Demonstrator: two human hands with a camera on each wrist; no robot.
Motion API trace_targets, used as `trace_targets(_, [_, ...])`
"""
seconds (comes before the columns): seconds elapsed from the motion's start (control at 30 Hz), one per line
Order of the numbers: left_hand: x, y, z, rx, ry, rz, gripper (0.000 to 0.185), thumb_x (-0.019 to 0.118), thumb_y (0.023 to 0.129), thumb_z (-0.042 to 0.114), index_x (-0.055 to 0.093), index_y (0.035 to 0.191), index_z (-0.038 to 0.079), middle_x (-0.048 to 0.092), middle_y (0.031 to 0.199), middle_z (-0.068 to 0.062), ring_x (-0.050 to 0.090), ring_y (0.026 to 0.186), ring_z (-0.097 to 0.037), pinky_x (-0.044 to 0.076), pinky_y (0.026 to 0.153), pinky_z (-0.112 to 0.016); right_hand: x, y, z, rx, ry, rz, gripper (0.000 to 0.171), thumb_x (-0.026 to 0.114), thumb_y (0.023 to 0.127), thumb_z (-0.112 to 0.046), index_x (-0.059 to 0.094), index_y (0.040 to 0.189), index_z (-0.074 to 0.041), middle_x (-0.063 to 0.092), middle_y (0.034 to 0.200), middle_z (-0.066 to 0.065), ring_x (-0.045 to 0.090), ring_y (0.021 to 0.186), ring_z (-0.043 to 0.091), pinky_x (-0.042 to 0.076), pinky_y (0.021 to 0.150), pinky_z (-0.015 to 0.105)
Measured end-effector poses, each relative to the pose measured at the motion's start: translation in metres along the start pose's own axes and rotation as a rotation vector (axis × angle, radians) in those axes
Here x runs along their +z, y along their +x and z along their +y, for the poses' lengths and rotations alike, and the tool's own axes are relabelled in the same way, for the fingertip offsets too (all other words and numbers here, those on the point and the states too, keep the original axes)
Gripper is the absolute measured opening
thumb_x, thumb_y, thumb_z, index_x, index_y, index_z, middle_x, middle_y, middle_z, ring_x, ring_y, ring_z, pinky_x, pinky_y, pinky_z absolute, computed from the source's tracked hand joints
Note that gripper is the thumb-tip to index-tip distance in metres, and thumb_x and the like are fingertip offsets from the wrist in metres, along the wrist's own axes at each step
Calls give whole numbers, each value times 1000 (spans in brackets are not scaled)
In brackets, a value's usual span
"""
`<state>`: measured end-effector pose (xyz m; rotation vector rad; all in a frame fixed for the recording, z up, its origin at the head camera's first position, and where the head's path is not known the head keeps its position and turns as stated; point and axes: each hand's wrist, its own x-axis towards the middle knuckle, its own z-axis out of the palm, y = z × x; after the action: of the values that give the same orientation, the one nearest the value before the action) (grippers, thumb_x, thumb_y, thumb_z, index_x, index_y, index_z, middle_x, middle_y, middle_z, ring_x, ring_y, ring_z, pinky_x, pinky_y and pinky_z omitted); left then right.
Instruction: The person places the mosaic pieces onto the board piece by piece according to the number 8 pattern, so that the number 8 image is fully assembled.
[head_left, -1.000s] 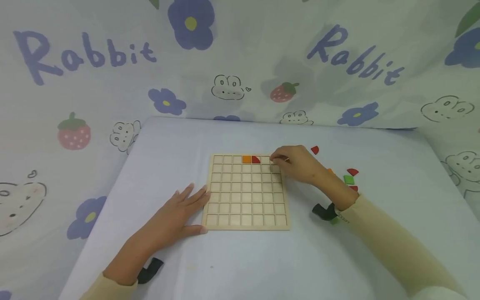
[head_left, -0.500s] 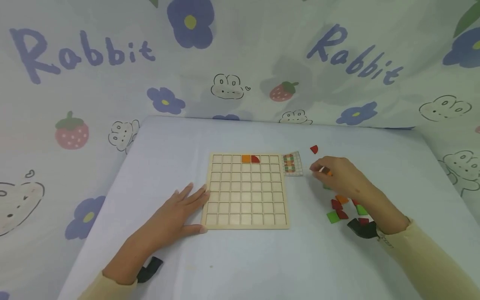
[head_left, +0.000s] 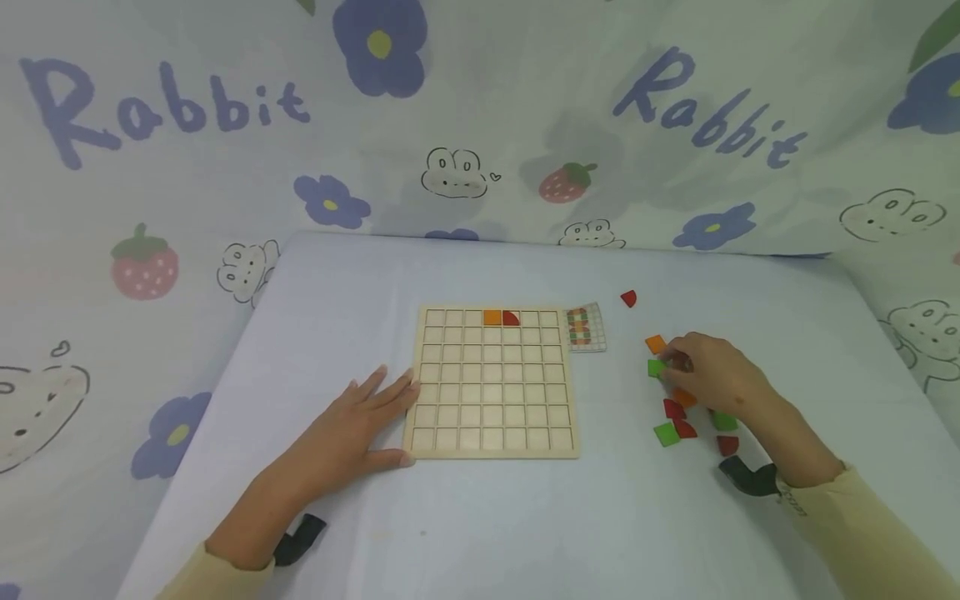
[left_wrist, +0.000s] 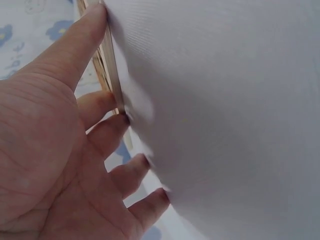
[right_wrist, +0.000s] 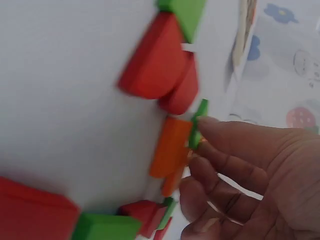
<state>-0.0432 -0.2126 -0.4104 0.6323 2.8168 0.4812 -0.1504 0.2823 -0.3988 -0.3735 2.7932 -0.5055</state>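
My left hand (head_left: 352, 433) lies spread on the table, its fingertips and thumb against the left edge of a wooden grid board (head_left: 480, 457); the left wrist view shows the thumb tip at the board's side (left_wrist: 113, 65). An orange square tile (head_left: 492, 317) and a red quarter-circle tile (head_left: 511, 318) sit side by side in the board's top row. My right hand (head_left: 712, 371) reaches over loose tiles, fingers bent, thumb and index tip right by a green square tile (head_left: 656, 368). In the right wrist view the thumb overlaps this green tile (right_wrist: 200, 112). The hand hides some tiles.
A pattern card (head_left: 587, 327) lies against the board's upper right edge. Right of it are a red quarter-circle (head_left: 629, 298), an orange square (head_left: 656, 343), and further down, several red, green and orange tiles (head_left: 667, 434). A rabbit-print cloth (head_left: 510, 117) hangs behind the table.
My right hand has moved from the board's upper right corner, off the pattern card, rightward and down to the loose tiles. My left hand has stayed at the board's edge.
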Motion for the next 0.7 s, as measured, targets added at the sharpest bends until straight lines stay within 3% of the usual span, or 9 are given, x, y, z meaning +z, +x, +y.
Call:
trace_targets(0.23, [-1, -1, 1, 4, 6, 3, 92, 83, 87, 46, 41, 161, 11, 30, 170, -3, 19, 157, -41, 21, 124, -64, 4, 1, 10, 41, 70, -18, 31, 77, 94, -18, 69, 115, 4, 69, 98, 10, 61, 89, 27, 61, 75, 44])
trace_targets(0.4, [-1, -1, 1, 9, -5, 4, 92, 83, 87, 45, 41, 161, 11, 30, 170, -3, 18, 157, -40, 20, 124, -64, 5, 1, 14, 82, 125, -31, 32, 78, 94, -22, 67, 112, 2, 67, 95, 9, 60, 86, 26, 59, 70, 37])
trace_targets(0.7, [0, -1, 0, 12, 0, 1, 92, 83, 87, 46, 41, 162, 11, 29, 170, -3, 18, 157, -40, 20, 124, -64, 3, -2, 11, 60, 138, -8, 23, 72, 99, -17, 67, 112, 1, 67, 96, 10, 59, 85, 26, 58, 66, 32])
